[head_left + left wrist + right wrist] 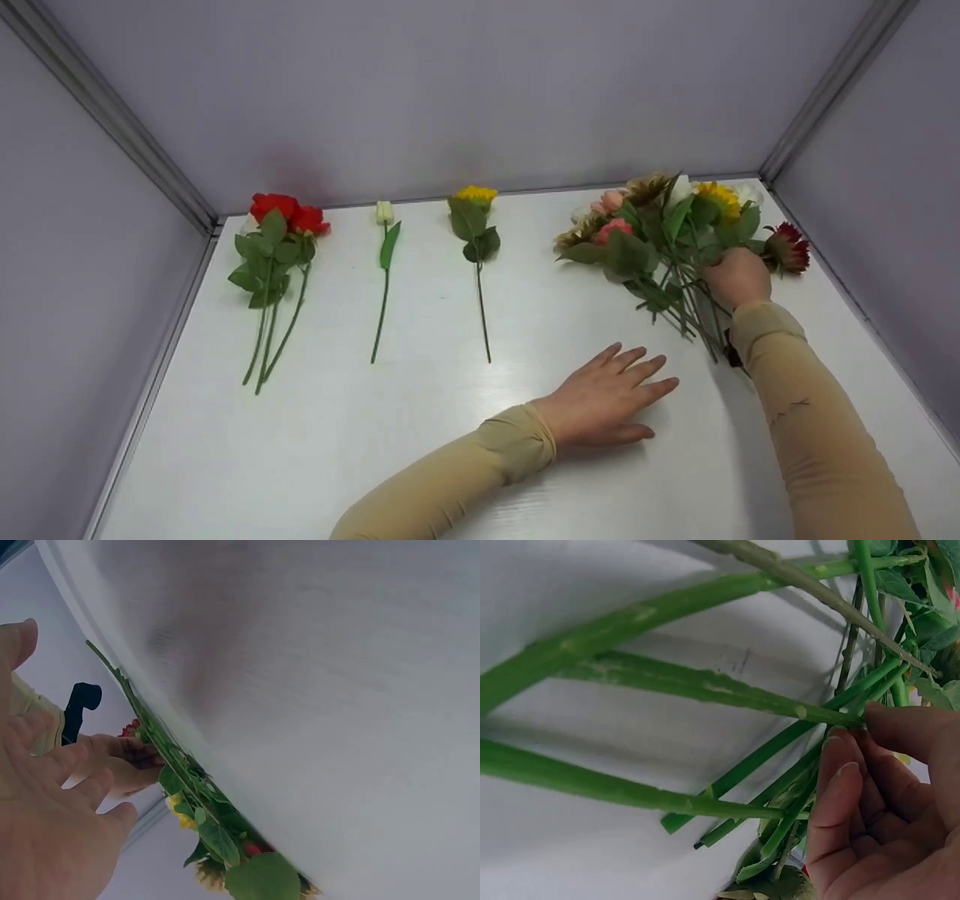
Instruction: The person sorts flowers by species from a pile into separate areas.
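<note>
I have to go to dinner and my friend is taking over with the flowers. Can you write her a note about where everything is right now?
Left hand: open, flat on the white table, holding nothing.
Right hand: fingers curled among the stems of the mixed flower pile at the far right.
Laid out apart in a row: red flowers far left, one white tulip, one yellow flower.
Done, it seems: three groups sorted out.
Left, probably: the mixed pile, with pink, yellow, white, brown and dark red blooms.

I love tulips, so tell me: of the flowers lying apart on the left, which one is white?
The white tulip, lying alone between the red roses and the single yellow flower.
</note>
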Tool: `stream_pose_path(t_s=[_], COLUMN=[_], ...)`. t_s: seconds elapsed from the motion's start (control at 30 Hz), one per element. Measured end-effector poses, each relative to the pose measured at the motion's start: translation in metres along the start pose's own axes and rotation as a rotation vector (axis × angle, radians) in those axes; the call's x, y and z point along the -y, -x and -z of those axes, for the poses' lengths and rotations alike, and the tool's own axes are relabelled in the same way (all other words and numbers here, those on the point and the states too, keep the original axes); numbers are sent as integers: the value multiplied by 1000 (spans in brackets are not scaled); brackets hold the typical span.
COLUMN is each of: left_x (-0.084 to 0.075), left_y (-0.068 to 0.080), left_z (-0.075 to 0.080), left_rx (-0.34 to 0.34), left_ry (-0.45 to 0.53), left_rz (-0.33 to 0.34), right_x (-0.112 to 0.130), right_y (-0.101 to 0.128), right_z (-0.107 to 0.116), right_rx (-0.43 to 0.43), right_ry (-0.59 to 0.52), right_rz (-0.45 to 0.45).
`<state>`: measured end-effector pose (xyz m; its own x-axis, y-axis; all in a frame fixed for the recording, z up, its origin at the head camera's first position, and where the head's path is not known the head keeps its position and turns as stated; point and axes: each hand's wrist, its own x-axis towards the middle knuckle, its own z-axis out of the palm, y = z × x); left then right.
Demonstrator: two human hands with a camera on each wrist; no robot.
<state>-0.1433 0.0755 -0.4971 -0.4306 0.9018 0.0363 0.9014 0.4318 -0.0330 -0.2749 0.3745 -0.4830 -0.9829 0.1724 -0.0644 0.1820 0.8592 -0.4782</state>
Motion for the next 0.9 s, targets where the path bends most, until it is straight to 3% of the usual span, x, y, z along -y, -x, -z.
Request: stream_pose_path(t_s=[0.23,0.47,0.7,0.9], left_x=[-3,-1,1,3], left_y=[-2,-2,-2,-1], left_z=[1,-2,-5,-6], left_rx=[6,-8,2,8], left_ry=[-1,3,24,48], left_rz=[4,-4,6,26], right_x=[1,0,-2,-9], right_y=[-2,-1,7,13], right_z=[-2,3,16,27], right_rx=[8,18,-61,-69], right_ry=[5,-65,-95,-113], right_rz=[-1,-6,22,17])
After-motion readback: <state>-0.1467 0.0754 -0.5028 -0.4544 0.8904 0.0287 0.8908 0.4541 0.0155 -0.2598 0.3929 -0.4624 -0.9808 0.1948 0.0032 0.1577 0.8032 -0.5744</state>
